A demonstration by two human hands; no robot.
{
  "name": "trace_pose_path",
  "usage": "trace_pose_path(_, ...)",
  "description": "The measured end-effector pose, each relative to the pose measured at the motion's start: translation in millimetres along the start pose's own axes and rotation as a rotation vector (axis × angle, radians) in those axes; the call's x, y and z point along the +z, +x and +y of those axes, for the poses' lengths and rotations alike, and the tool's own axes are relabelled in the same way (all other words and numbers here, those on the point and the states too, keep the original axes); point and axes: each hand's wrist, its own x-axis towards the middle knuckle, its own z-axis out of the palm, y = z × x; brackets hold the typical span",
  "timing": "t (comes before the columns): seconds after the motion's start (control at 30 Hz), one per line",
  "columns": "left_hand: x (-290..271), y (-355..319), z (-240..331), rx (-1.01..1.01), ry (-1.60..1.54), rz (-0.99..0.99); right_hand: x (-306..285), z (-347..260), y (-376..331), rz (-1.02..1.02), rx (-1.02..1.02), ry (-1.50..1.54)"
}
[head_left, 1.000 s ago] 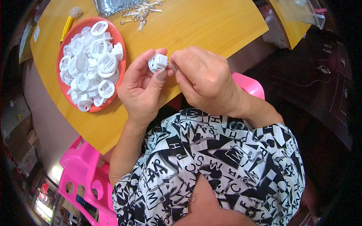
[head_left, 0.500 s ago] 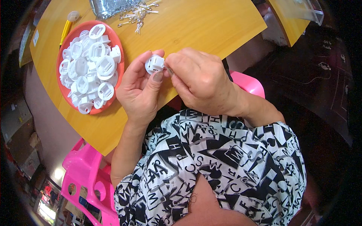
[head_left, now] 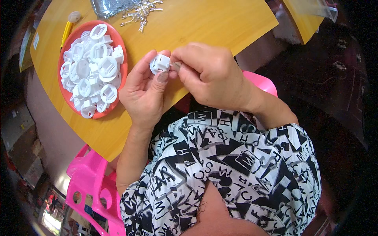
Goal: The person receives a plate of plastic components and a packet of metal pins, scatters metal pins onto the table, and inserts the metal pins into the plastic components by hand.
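Observation:
My left hand (head_left: 143,90) grips a small white round plastic housing (head_left: 160,64) between thumb and fingers. A block-like stub with slots on the housing faces right. Against that stub, my right hand (head_left: 208,72) pinches a small piece with thin wire leads (head_left: 170,65); most of it is hidden by the fingertips. To the left, a red oval tray (head_left: 124,78) is heaped with similar white plastic housings (head_left: 83,69). Several small wire-legged pieces (head_left: 142,15), clear and silvery, lie scattered at the far side of the table.
A silvery plastic bag (head_left: 105,8) lies beside the loose pieces on the yellow wooden table (head_left: 204,25). A yellow-handled tool (head_left: 67,31) rests behind the tray. Pink plastic chairs (head_left: 88,177) stand at the lower left and by my right arm. Another table corner (head_left: 305,19) is at the upper right.
Both hands have shifted slightly left with the housing. The right fingertips have pulled a little away from its stub, and thin leads show more clearly between them.

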Motion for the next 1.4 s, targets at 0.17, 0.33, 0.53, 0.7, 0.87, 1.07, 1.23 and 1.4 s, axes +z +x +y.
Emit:
trace_pose_path(0.17,-6.5,1.8,-2.2,-0.035,-0.051,-0.027,-4.6,3.2,1.9,-0.056,-0.026,0.01)
trace_pose_path(0.33,-6.2,4.5,6.0,-0.186,-0.241,-0.09,-7.2,8.8,3.2,-0.065,-0.096,0.065)
trace_pose_path(0.53,-8.8,5.5,8.8,-0.287,-0.332,-0.078,-9.7,11.6,3.2,-0.11,-0.136,0.142)
trace_pose_path(0.7,-5.7,5.1,7.9,-0.243,-0.294,-0.09,-13.7,9.0,2.4,-0.134,-0.1,0.048)
trace_pose_path(0.87,-8.1,4.6,8.3,-0.217,-0.303,-0.121,-6.8,9.7,3.1,-0.014,-0.107,0.109)
trace_pose_path(1.07,-9.7,4.3,9.4,-0.229,-0.254,-0.15,-3.2,6.7,2.7,0.058,0.012,0.179)
trace_pose_path(1.23,-8.2,6.9,9.4,-0.246,-0.305,-0.193,-6.9,7.0,1.5,0.036,0.147,0.264)
trace_pose_path(1.4,-10.1,5.8,9.1,-0.269,-0.273,-0.194,-10.5,5.6,3.3,-0.031,0.221,0.245)
